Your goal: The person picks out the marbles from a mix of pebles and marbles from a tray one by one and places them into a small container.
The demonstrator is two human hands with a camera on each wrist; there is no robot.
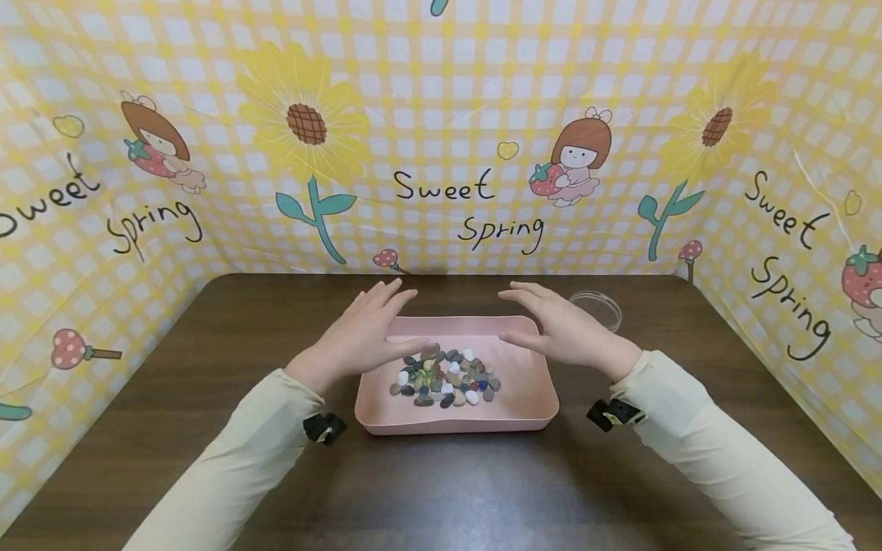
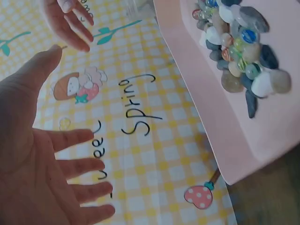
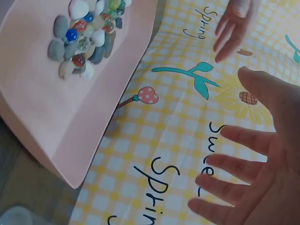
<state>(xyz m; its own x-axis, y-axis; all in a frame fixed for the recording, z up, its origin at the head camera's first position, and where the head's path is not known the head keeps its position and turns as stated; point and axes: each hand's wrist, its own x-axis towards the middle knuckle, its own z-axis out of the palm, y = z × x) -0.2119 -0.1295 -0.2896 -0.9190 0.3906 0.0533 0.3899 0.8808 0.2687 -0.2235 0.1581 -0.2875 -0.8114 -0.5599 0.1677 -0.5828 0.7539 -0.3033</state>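
Observation:
A shallow pink tray (image 1: 524, 390) sits on the table, holding a heap of pebbles (image 1: 448, 399) in grey, white and tan. Several glass marbles (image 2: 249, 35) in blue, green and red lie mixed among the stones. Above the tray's left side hovers my left hand (image 1: 361, 329), fingers spread and fairly straight, touching nothing. My right hand (image 1: 561, 325) is held over the right side in a mirrored pose, its palm facing the other hand. Both wrist views show the palms bare, with a gap between the thumb and the other fingers.
A clear round dish or lid (image 1: 598, 310) lies behind my right hand, partly hidden by it. The dark wooden table (image 1: 455, 490) ends at a yellow checked cloth (image 1: 441, 99) that stands up at the back and both sides.

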